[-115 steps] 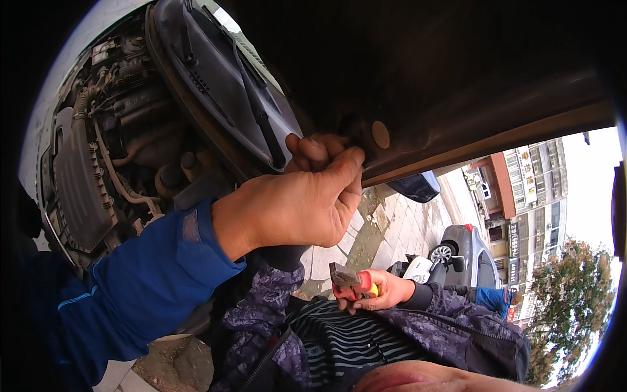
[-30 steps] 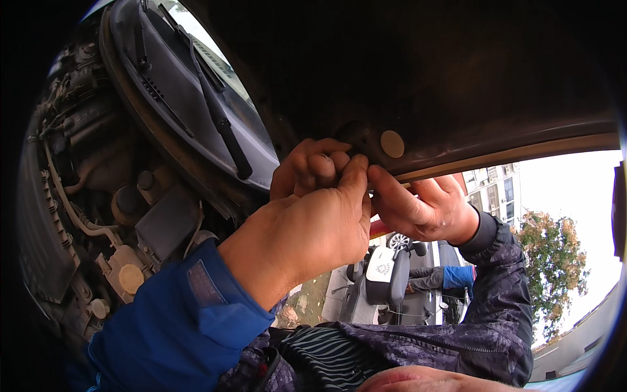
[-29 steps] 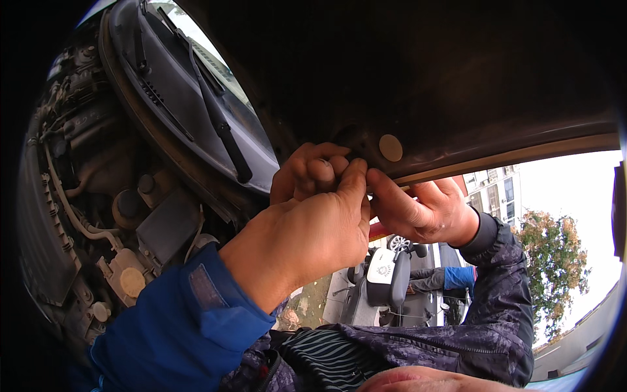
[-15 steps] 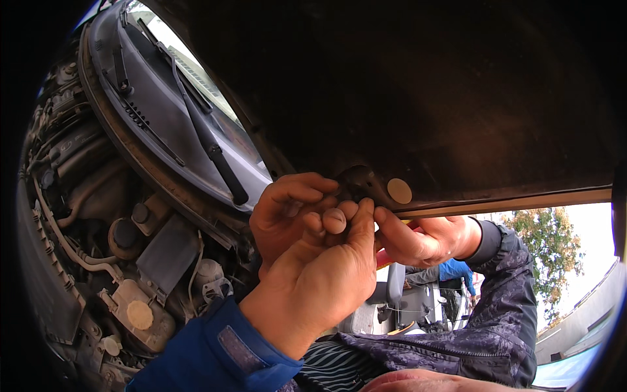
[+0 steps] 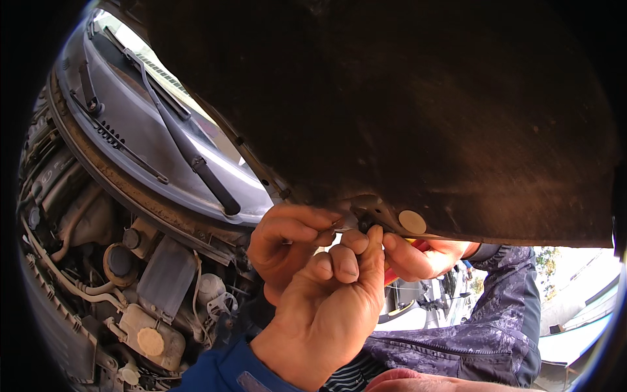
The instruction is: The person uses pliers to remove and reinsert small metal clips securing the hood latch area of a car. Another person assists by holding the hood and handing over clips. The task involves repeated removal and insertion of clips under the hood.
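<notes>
My right hand point(image 5: 424, 257), in a dark patterned sleeve, closes round a red-and-yellow handled tool point(image 5: 391, 276) under the raised hood's edge. Most of the tool is hidden, so its kind does not show. My left hand point(image 5: 282, 240) has its fingers bent together at the hood's corner; what they pinch is hidden. Between and in front of my hands, a co-worker's hand point(image 5: 333, 307) in a blue sleeve reaches up from the lower left. Its raised fingertip is at a small dark fitting point(image 5: 369, 222) in the hood's corner opening, close to my right fingers.
The dark underside of the hood point(image 5: 418, 124) fills the upper view, with a round pale disc point(image 5: 412, 222) near its edge. At left lie the engine bay with a reservoir point(image 5: 153, 336), and the windscreen wiper point(image 5: 196, 160). Behind my right arm stand vehicles and a tree.
The view has shifted, so the hood's edge and all the hands sit lower in the picture. The hands keep nearly the same grouping at the hood's corner.
</notes>
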